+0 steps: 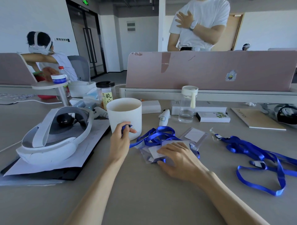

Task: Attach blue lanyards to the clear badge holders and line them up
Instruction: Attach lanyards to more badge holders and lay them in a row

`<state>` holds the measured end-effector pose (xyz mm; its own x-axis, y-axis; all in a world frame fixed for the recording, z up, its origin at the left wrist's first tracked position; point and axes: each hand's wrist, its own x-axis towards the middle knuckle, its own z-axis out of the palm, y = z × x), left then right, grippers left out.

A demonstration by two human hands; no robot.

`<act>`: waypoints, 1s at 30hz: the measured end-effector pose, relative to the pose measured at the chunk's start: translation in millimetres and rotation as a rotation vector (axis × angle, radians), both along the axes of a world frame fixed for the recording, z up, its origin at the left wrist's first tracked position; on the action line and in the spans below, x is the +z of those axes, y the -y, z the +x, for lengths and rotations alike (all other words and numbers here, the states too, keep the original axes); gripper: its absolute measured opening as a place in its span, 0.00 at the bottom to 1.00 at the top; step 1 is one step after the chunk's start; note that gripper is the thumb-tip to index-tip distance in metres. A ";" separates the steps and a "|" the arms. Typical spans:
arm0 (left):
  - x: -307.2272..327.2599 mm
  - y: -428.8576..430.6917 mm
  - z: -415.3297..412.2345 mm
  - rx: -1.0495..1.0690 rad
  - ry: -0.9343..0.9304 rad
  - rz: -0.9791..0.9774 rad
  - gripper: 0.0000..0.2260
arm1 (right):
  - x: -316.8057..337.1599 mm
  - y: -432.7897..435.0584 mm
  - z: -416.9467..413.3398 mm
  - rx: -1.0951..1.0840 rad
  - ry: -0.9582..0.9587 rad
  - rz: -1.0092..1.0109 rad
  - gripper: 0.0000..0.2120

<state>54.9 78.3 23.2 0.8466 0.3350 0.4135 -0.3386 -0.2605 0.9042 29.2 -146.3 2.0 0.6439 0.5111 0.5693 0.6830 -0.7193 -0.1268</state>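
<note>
The left hand [121, 139] pinches a blue ribbon lanyard's [158, 132] end before the white plastic cup [127, 114]; the right hand [177, 159] lies flat, pressing clear plastic badge holders [152, 155] mid-desk. The clear bottle [187, 104] holds a little water.

an open-plan office: a long grey worktop [144, 192] backed by pink desk dividers [209, 70], a grey office chair [81, 67] at the next desk, glass double doors [90, 43] under a green exit sign [85, 2], and a notebook [257, 118] among small boxes.
</note>
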 end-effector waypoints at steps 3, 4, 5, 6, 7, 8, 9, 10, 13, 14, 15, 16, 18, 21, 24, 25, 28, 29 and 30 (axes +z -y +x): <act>0.3 4.1 -0.6 -0.022 -0.015 0.042 0.08 | -2.0 -8.8 -3.7 0.046 -0.025 -0.069 0.20; 1.4 5.5 -1.7 -0.031 -0.015 0.039 0.08 | -2.0 -13.8 -3.8 0.059 -0.022 -0.078 0.20; 1.9 6.4 -2.1 -0.039 -0.013 0.035 0.08 | -0.9 -18.5 -4.0 0.061 -0.020 -0.078 0.19; 2.5 6.6 -2.7 -0.043 -0.011 0.033 0.08 | -0.1 -22.0 -2.8 0.057 -0.021 -0.068 0.17; 2.6 6.4 -2.7 -0.043 -0.009 0.030 0.08 | 1.0 -23.7 -1.3 0.055 -0.032 -0.060 0.16; 3.0 5.9 -3.1 -0.044 -0.009 0.021 0.08 | 2.3 -23.7 1.0 0.057 -0.047 -0.058 0.15; 3.4 5.6 -3.1 -0.045 -0.011 0.007 0.08 | 2.9 -22.7 3.8 0.060 -0.063 -0.067 0.14; 3.8 5.2 -3.3 -0.045 -0.012 -0.005 0.08 | 2.6 -20.6 5.9 0.065 -0.063 -0.086 0.14; 3.1 5.8 -3.1 -0.046 -0.016 0.000 0.08 | -0.5 -13.7 10.0 0.040 0.073 -0.109 0.16; 2.1 5.6 -2.7 -0.046 -0.019 0.016 0.08 | 0.3 -11.8 10.3 0.018 0.108 -0.079 0.16; 0.9 5.1 -1.8 -0.043 -0.019 0.032 0.08 | 3.3 -9.8 9.5 -0.008 0.128 -0.038 0.15; -0.2 4.2 -1.1 -0.038 -0.018 0.047 0.08 | 6.0 -7.5 9.5 -0.039 0.150 0.000 0.15; -2.1 2.7 -0.1 -0.032 -0.013 0.069 0.08 | 12.4 -1.8 8.1 -0.097 0.205 0.048 0.12; -3.1 2.4 0.2 -0.027 -0.021 0.079 0.08 | 16.0 7.2 9.4 -0.129 0.262 0.091 0.07; -2.2 2.6 -0.5 -0.027 -0.025 0.100 0.07 | 16.0 13.6 13.1 -0.145 0.252 0.120 0.08; -2.0 3.1 -1.4 -0.023 -0.024 0.123 0.07 | 14.9 15.9 15.2 -0.159 0.256 0.091 0.08; -0.2 6.6 -6.6 -0.019 -0.026 0.235 0.07 | 6.8 22.6 22.8 -0.215 0.256 -0.023 0.15; 0.6 7.0 -7.8 -0.033 -0.039 0.266 0.07 | 3.8 25.2 25.4 -0.226 0.242 -0.037 0.17; 0.6 7.3 -8.8 -0.061 -0.056 0.305 0.07 | 0.6 27.7 27.3 -0.235 0.214 -0.042 0.17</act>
<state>46.1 70.9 23.8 0.8857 0.1510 0.4389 -0.3133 -0.5031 0.8054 56.5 -174.0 2.6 0.6152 0.3885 0.6860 0.5055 -0.8621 0.0349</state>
